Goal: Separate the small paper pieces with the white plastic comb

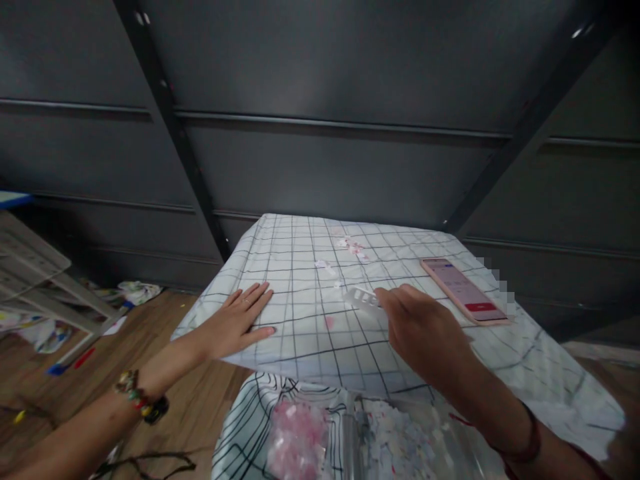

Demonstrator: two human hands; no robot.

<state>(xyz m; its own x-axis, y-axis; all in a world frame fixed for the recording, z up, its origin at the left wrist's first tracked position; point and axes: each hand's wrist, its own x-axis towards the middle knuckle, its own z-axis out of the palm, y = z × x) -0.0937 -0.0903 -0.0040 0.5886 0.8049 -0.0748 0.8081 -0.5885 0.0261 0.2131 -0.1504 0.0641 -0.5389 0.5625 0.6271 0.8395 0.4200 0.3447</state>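
Observation:
My left hand (pixel 245 320) lies flat on the left side of the white grid-patterned cloth (pixel 295 327), fingers stretched out and holding nothing. My right hand (pixel 425 327) is closed around a white piece with rectangular slots (pixel 366 300); its exact kind is unclear, and my fingers hide one end. It is held low over the cloth, and I cannot tell whether it touches. Just beyond its tip are small white scraps (pixel 326 267). Farther back lie pink and white scraps (pixel 354 248).
A phone (pixel 465 291) with a lit screen rests right of my right hand. Closest to me are a clear bag of pink material (pixel 297 437) and clear plastic packaging with pale scraps (pixel 400 440). A dark panelled wall (pixel 320 160) stands behind the table; a white shelf (pixel 45 273) is at left.

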